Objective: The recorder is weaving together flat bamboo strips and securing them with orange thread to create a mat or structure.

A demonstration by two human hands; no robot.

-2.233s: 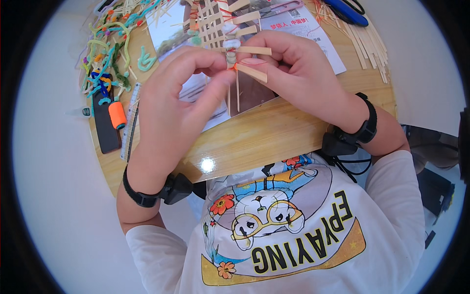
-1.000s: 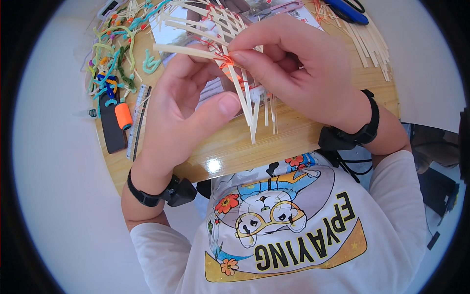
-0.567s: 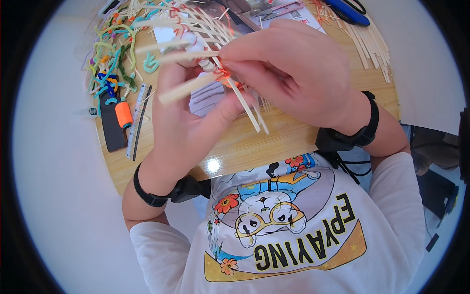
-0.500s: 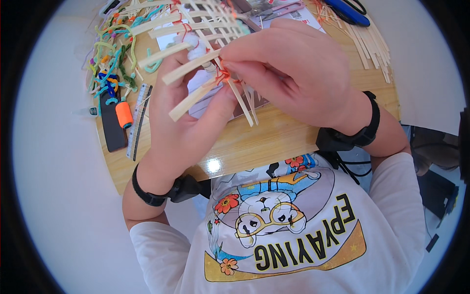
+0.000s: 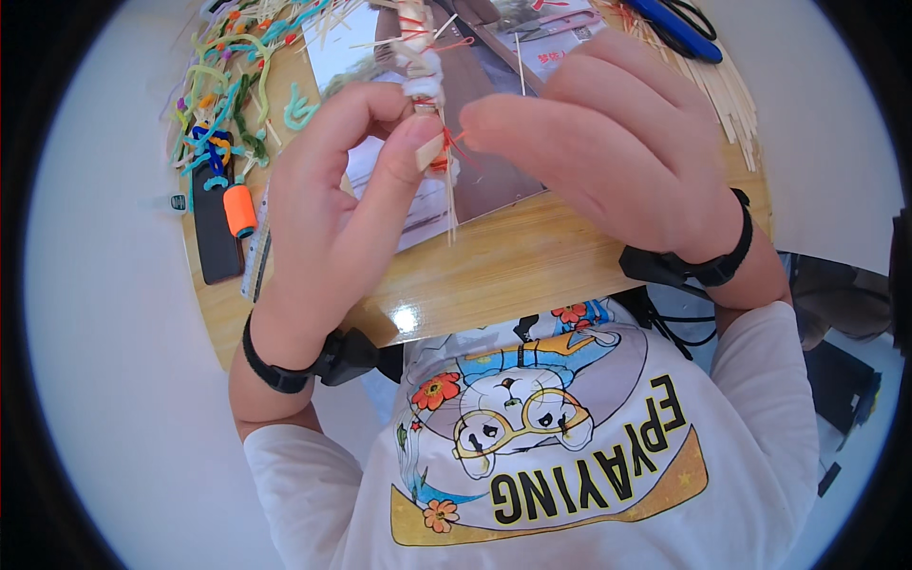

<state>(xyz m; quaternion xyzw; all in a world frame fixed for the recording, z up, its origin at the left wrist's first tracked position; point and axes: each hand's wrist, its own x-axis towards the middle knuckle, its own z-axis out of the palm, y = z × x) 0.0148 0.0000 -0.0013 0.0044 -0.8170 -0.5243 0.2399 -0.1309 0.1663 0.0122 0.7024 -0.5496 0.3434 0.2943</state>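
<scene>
My left hand pinches a small frame of flat wooden sticks, held edge-on above the wooden table. Red thread is wound around the sticks' joints. My right hand is closed with its fingertips on the red thread right next to the sticks. Both wrists wear black bands. The lower end of the stick frame is hidden between my fingers.
A tangle of coloured pipe cleaners lies at the table's far left, beside a black phone and an orange spool. Printed sheets lie under my hands. Thin bamboo sticks and blue-handled scissors lie at the far right.
The stick frame has been turned from lying flat and spread out to standing edge-on. Both hands stayed together over the table's middle.
</scene>
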